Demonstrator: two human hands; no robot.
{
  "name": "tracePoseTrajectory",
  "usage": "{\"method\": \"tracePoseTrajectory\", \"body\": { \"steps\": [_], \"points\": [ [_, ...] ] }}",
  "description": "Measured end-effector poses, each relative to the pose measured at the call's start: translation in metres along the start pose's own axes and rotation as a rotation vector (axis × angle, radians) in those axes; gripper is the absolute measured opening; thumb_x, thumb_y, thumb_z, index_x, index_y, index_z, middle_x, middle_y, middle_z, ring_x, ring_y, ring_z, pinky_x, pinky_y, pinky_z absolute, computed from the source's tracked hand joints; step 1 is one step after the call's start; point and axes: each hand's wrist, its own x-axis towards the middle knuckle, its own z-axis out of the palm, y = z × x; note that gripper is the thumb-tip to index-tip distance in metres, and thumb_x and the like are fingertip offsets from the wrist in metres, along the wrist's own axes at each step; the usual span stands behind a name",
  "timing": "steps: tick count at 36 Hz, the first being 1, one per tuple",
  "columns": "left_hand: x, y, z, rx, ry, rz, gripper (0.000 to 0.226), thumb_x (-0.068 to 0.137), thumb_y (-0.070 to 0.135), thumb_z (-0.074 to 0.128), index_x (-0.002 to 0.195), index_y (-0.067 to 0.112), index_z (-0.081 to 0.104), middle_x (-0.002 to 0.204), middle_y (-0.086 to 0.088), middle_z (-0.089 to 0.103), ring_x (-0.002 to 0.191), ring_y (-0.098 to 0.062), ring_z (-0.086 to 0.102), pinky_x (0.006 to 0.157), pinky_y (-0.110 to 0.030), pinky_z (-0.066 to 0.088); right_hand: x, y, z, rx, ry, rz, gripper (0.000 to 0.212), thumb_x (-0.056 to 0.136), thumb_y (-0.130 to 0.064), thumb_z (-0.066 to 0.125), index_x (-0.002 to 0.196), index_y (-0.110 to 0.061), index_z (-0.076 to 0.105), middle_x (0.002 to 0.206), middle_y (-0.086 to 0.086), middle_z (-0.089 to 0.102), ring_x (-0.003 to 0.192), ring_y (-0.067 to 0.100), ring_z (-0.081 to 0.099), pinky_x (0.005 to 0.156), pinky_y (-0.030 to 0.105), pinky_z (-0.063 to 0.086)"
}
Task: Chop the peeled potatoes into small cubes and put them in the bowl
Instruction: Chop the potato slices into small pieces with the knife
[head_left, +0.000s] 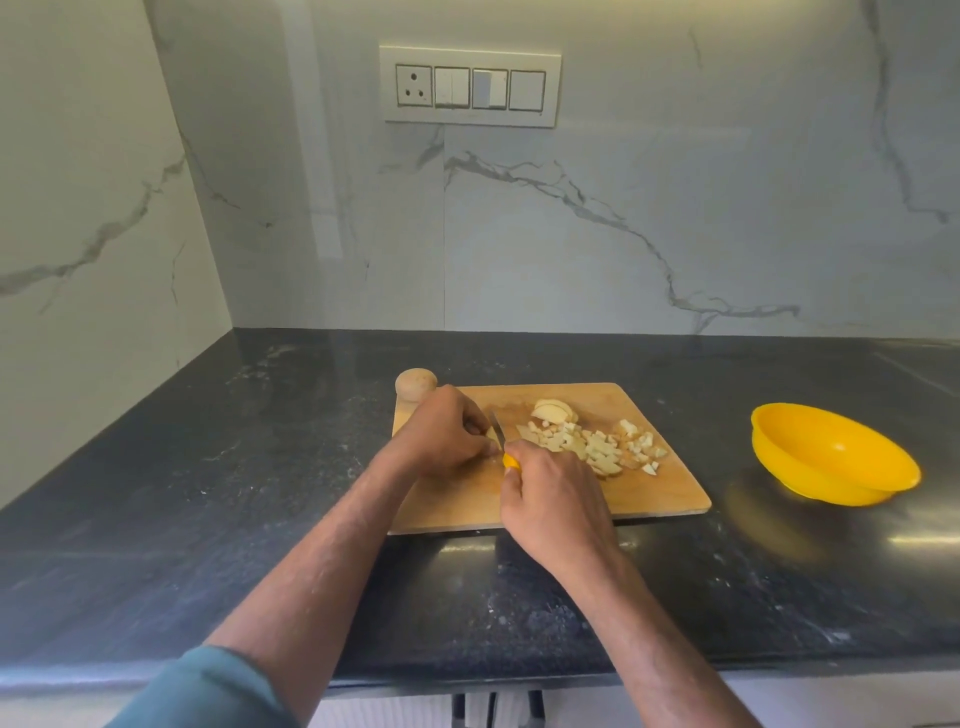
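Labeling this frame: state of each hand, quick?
Left hand: curled, holding a potato piece down on the cutting board.
Right hand: gripping the yellow-handled knife, blade at the piece.

Head view, downward over countertop (208, 519)

A dark speckled stone countertop (260, 467) carried everything. A wooden cutting board (654, 493) lay flat on it, under both hands. A whole potato (415, 383) sat just beyond the left hand (447, 436), at the board's far corner. A yellow bowl (831, 457) stood on the counter well to the right of the right hand (556, 504).
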Motion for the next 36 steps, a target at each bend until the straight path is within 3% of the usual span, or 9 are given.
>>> {"method": "tracePoseTrajectory", "body": {
  "steps": [4,8,12,15,18,23,25,28,36],
  "points": [
    [0.0,0.001,-0.001,0.01,-0.004,-0.004,0.021,0.082,0.018,0.085,0.101,0.009,0.081,0.09,-0.001,0.076,0.085,-0.016,0.068,0.081,-0.035,0.061,0.0,-0.001,-0.001,-0.02,-0.02,-0.001,0.036,0.101,-0.023,0.05,0.135,-0.019,0.059,0.092,-0.004,0.073,0.063,0.004,0.051,0.048,0.006,0.026],
    [0.001,0.002,0.001,0.01,0.005,-0.016,0.023,0.085,0.014,0.081,0.107,0.008,0.079,0.087,0.004,0.07,0.081,-0.01,0.065,0.074,-0.022,0.056,-0.001,-0.002,-0.001,-0.05,-0.03,0.01,0.034,0.101,-0.022,0.051,0.133,-0.019,0.059,0.087,-0.005,0.07,0.061,0.006,0.052,0.048,0.01,0.028],
    [0.001,0.004,0.003,0.023,0.011,-0.022,0.022,0.086,0.012,0.08,0.107,0.008,0.079,0.084,0.01,0.065,0.079,-0.009,0.063,0.065,-0.014,0.05,-0.002,-0.001,-0.005,-0.022,-0.064,0.026,0.035,0.101,-0.022,0.051,0.135,-0.018,0.057,0.095,-0.004,0.072,0.07,0.008,0.059,0.057,0.015,0.043],
    [0.001,0.004,0.003,0.026,0.004,-0.024,0.024,0.085,0.012,0.08,0.109,0.009,0.079,0.088,0.006,0.07,0.081,-0.01,0.065,0.069,-0.017,0.052,-0.005,-0.001,-0.01,-0.004,-0.064,0.004,0.037,0.102,-0.022,0.051,0.138,-0.019,0.055,0.102,-0.003,0.072,0.072,0.007,0.051,0.055,0.011,0.03],
    [0.001,0.004,0.004,0.025,0.009,-0.031,0.025,0.085,0.013,0.081,0.109,0.009,0.079,0.09,0.004,0.071,0.081,-0.01,0.065,0.071,-0.018,0.054,-0.012,-0.001,-0.011,-0.022,-0.071,-0.016,0.037,0.101,-0.02,0.051,0.138,-0.018,0.055,0.101,-0.004,0.072,0.07,0.006,0.05,0.054,0.009,0.028],
    [0.0,0.004,0.005,0.029,0.023,-0.04,0.024,0.087,0.013,0.079,0.11,0.008,0.078,0.09,0.004,0.07,0.083,-0.013,0.065,0.075,-0.022,0.054,-0.021,0.004,-0.006,-0.082,-0.07,0.005,0.041,0.098,-0.017,0.055,0.14,-0.017,0.055,0.104,-0.004,0.073,0.083,0.009,0.066,0.077,0.018,0.054],
    [-0.002,0.004,0.004,0.026,0.023,-0.037,0.025,0.087,0.012,0.079,0.112,0.007,0.078,0.09,0.004,0.069,0.084,-0.013,0.065,0.077,-0.022,0.054,-0.022,0.005,-0.006,-0.099,-0.053,0.024,0.041,0.098,-0.018,0.055,0.139,-0.017,0.056,0.099,-0.004,0.073,0.075,0.007,0.062,0.068,0.013,0.049],
    [-0.004,0.004,0.003,0.009,0.02,-0.038,0.025,0.087,0.013,0.079,0.112,0.008,0.077,0.085,0.009,0.067,0.081,-0.009,0.063,0.073,-0.019,0.052,-0.025,0.006,-0.007,-0.068,-0.005,0.049,0.04,0.1,-0.021,0.052,0.14,-0.019,0.054,0.093,-0.007,0.072,0.065,0.004,0.049,0.05,0.005,0.026],
    [-0.004,0.001,0.001,-0.033,0.053,-0.049,0.027,0.084,0.017,0.083,0.109,0.011,0.077,0.081,0.009,0.066,0.079,-0.01,0.063,0.067,-0.015,0.049,-0.025,0.008,-0.007,-0.011,0.028,0.039,0.041,0.102,-0.029,0.05,0.143,-0.024,0.053,0.1,-0.011,0.074,0.067,-0.001,0.048,0.053,0.0,0.025]
  ]
}}
